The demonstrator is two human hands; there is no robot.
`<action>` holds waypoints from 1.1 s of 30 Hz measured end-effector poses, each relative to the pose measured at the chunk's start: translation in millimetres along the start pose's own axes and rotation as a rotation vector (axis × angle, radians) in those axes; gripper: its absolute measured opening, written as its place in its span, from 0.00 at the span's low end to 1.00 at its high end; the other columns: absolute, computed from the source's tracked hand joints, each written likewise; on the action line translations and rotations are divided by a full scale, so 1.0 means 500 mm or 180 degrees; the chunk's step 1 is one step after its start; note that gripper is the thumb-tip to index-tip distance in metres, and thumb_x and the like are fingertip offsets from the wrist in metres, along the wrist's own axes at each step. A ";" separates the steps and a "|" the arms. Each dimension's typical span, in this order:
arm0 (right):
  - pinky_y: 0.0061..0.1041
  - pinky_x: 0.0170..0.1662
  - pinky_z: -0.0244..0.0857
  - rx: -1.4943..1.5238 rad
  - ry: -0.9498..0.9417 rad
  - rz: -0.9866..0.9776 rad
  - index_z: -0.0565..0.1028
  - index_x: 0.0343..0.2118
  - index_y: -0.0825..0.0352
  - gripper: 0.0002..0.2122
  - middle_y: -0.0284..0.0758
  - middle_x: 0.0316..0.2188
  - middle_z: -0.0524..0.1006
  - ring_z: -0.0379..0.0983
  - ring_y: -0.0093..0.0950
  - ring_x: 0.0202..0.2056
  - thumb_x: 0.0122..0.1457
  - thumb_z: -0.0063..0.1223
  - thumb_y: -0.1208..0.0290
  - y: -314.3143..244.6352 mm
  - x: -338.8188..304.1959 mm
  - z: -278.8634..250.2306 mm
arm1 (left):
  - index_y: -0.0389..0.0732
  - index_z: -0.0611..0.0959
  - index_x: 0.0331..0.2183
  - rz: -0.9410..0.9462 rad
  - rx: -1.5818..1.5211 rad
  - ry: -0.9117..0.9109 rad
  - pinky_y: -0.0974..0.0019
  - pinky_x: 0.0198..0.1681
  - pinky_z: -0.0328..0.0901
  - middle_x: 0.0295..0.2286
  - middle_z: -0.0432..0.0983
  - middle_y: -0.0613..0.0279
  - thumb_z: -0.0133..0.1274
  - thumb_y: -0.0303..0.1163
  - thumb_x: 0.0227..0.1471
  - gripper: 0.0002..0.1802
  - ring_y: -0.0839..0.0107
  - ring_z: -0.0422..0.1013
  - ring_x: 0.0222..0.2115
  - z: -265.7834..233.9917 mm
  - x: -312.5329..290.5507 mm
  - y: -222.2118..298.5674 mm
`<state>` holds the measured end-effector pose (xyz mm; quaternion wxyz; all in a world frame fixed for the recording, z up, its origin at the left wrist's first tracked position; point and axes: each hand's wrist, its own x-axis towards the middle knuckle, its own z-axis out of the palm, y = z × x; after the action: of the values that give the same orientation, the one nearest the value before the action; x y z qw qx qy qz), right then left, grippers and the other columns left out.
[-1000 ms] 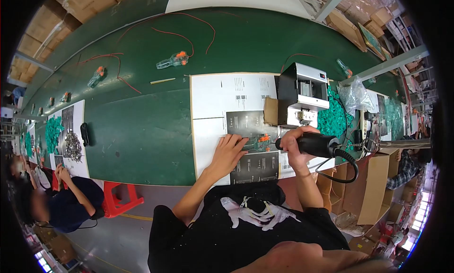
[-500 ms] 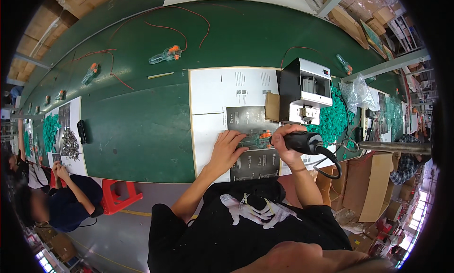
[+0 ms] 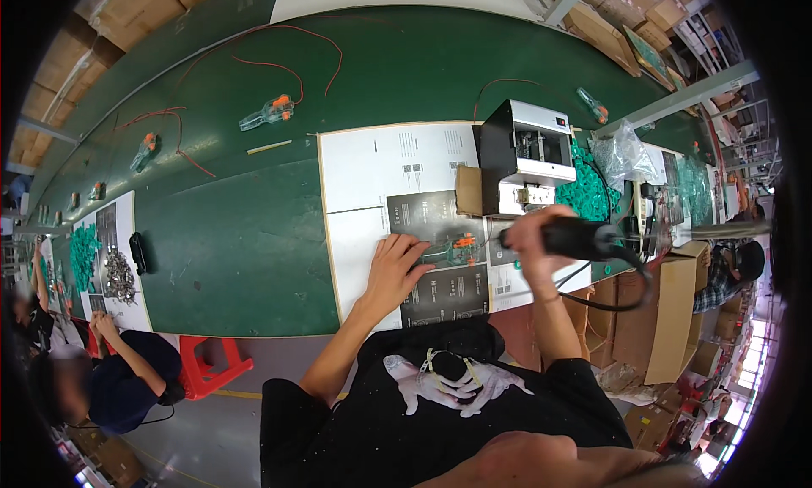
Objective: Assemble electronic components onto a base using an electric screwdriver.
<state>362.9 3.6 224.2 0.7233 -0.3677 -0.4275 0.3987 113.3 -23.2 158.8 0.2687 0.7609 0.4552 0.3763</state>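
Note:
My left hand (image 3: 395, 272) lies on the printed sheets, its thumb and forefinger around the left end of a clear plastic housing with orange parts (image 3: 463, 249). A dark printed sheet (image 3: 448, 293) is under the housing. Wrapped around a black corded electric screwdriver (image 3: 575, 238) is my right hand (image 3: 537, 243), raised to the right of the housing and blurred by motion. The screwdriver's tip points left, apart from the housing. Just beyond my right hand stands a black and white boxy machine (image 3: 529, 162) with a brown cardboard piece (image 3: 469, 190) at its left side.
Green ring-shaped parts (image 3: 592, 192) are heaped right of the machine, beside a clear plastic bag (image 3: 626, 154). Another clear housing with red wire (image 3: 269, 113) lies farther off on the green table (image 3: 245, 260). Open cardboard boxes (image 3: 672, 319) stand at right; a co-worker (image 3: 127, 361) sits at left.
My right hand has moved the screwdriver right, away from the housing. My left hand keeps its place at the housing's end. The whole view has shifted slightly.

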 end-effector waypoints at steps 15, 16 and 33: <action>0.27 0.24 0.67 -0.0984 0.0013 -0.0095 0.67 0.48 0.69 0.15 0.32 0.22 0.70 0.66 0.21 0.18 0.61 0.53 0.88 -0.078 0.089 0.066 | 0.40 0.85 0.44 -0.0023 -0.0026 -0.0164 0.59 0.44 0.61 0.38 0.72 0.62 0.64 0.37 0.50 0.19 0.61 0.67 0.41 0.022 0.001 -0.035; 0.27 0.24 0.67 -0.0987 0.0006 -0.0083 0.67 0.48 0.69 0.15 0.32 0.22 0.70 0.66 0.21 0.18 0.61 0.53 0.88 -0.071 0.067 0.066 | 0.40 0.85 0.44 0.0005 -0.0005 -0.0169 0.59 0.44 0.61 0.38 0.72 0.62 0.64 0.36 0.50 0.19 0.61 0.67 0.41 0.020 0.003 -0.039; 0.27 0.34 0.71 -0.0580 -0.1129 0.0016 0.59 0.51 0.61 0.22 0.35 0.25 0.75 0.74 0.24 0.27 0.60 0.57 0.85 0.056 -0.063 0.123 | 0.41 0.85 0.45 0.0117 0.0063 -0.0056 0.60 0.43 0.61 0.37 0.73 0.62 0.66 0.38 0.47 0.23 0.62 0.68 0.40 -0.001 -0.005 -0.077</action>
<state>289.7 -1.0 211.7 0.5994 -0.3567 -0.5816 0.4186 93.4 -8.7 129.3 0.2582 0.7751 0.4424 0.3700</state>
